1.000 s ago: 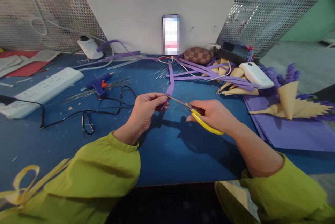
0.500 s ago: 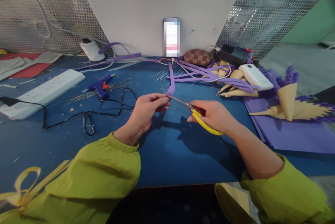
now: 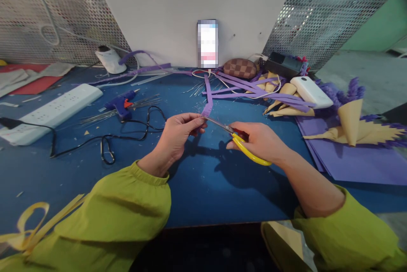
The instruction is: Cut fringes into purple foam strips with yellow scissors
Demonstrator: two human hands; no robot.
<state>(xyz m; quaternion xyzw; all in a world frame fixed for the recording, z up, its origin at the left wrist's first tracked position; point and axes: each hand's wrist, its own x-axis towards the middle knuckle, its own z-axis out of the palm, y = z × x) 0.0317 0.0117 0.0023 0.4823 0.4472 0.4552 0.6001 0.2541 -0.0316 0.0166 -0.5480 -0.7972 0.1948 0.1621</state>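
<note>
My left hand pinches the near end of a narrow purple paper strip between thumb and forefinger. The strip runs away from me over the blue table, and its edge looks finely cut. My right hand is closed round the yellow handles of a pair of scissors. The thin blades point left and meet the strip right at my left fingertips. Whether the blades are parted there is too small to tell.
Left lie a white power strip, a blue glue gun with its black cord, and thin wires. A phone leans on the back panel. Right are more purple strips, a white power bank, paper-wrapped purple flowers and purple sheets.
Both hands keep nearly the same place, with the scissor blades still at the strip. The whole view has shifted very slightly.
</note>
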